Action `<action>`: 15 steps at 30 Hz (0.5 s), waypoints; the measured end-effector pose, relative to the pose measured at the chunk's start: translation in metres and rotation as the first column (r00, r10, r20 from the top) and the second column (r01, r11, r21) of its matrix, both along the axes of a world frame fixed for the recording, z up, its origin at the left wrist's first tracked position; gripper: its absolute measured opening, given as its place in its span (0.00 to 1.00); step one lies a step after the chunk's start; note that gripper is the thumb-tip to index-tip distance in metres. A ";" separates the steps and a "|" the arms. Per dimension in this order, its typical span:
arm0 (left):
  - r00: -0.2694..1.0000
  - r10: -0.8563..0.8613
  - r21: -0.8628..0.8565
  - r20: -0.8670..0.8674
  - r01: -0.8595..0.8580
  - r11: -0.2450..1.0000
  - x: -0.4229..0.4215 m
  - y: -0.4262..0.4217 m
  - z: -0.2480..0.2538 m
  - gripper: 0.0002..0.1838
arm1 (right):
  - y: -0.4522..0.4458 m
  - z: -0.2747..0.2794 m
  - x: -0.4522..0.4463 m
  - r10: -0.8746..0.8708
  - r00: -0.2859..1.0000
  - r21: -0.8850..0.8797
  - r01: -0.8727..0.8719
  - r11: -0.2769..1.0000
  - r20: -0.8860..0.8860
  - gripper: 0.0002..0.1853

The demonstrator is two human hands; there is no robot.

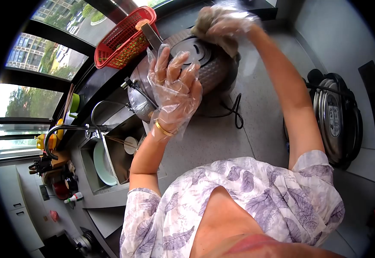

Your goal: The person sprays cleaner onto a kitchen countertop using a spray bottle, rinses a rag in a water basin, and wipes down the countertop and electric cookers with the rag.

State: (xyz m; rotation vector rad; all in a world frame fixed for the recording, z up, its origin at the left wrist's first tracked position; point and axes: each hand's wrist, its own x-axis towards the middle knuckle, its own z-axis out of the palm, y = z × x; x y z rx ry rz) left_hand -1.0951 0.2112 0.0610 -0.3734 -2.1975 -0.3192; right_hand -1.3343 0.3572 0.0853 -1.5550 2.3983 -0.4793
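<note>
A dark brown electric cooker (226, 64) with a quilted surface and a ringed round lid part stands on the grey counter, seemingly a rice cooker. My right hand (234, 23), in a clear plastic glove, is closed on a grey-brown cloth (204, 23) that lies against the cooker's far right side. My left hand (174, 79) wears a clear glove too, with a gold bracelet at the wrist. Its fingers are stretched out over the cooker's near left side; whether they touch it I cannot tell. Left of that hand is a silvery part with a plug (129, 83).
Behind the cooker, a red basket (125, 41) stands on the dark window ledge. At left are a sink (88, 172) with a pale green basin (103, 165) and a curved black tap (52, 133). A black cord (238, 114) loops on the counter. A silver-black appliance (333, 116) stands at right.
</note>
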 end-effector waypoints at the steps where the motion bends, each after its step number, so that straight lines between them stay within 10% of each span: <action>1: 1.000 -0.003 0.000 0.000 0.003 1.000 0.000 0.000 0.000 0.14 | -0.009 -0.001 0.009 -0.069 0.997 0.020 0.069 0.997 -0.029 0.17; 4: 1.000 0.008 -0.014 0.004 -0.008 1.000 0.000 0.001 -0.001 0.15 | -0.024 0.013 0.061 -0.265 0.962 0.059 0.269 0.961 -0.062 0.24; 9: 0.999 -0.031 0.020 -0.027 0.032 0.999 -0.004 0.001 -0.003 0.17 | -0.002 0.043 0.086 -0.017 0.991 0.258 0.051 0.965 -0.132 0.28; 14: 0.976 -0.206 0.164 -0.077 0.216 0.962 -0.008 -0.006 -0.016 0.22 | 0.017 0.018 0.007 -0.188 0.927 -0.066 0.220 0.973 0.325 0.20; 15: 0.945 -0.312 0.321 -0.100 0.327 0.889 -0.008 -0.009 -0.024 0.23 | 0.024 0.013 0.008 -0.395 0.776 -0.168 0.529 0.832 0.491 0.18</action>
